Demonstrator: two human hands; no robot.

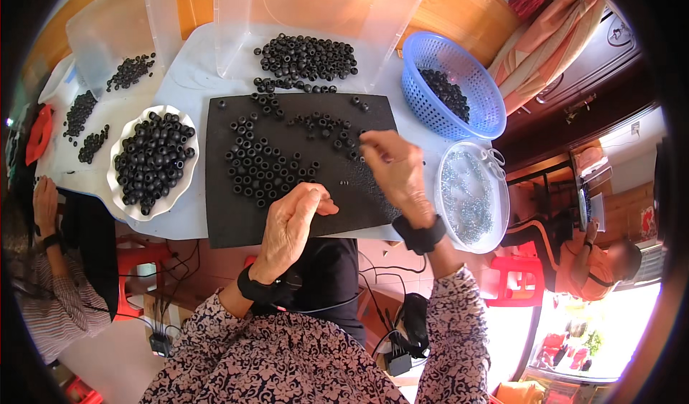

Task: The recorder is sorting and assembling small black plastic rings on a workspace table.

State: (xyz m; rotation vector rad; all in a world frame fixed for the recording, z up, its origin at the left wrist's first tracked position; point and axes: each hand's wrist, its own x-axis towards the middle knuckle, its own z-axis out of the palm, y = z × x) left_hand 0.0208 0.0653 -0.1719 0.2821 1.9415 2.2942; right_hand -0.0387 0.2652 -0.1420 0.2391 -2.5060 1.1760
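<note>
My left hand is over the near edge of a black mat, thumb and fingers pinched together. What they hold, if anything, is too small to make out. My right hand hovers above the mat's right part with its fingers curled in; whatever is between them is hidden. Round black beads with holes lie loosely grouped on the mat's left half. Another loose group of black beads is near its far middle. Tiny beads are scattered on the mat beside my right hand.
A white scalloped dish heaped with black beads stands left. At right are a blue perforated basket and a clear oval container of tiny glassy beads. A tipped clear bin spills beads behind. Another person's hand is at far left.
</note>
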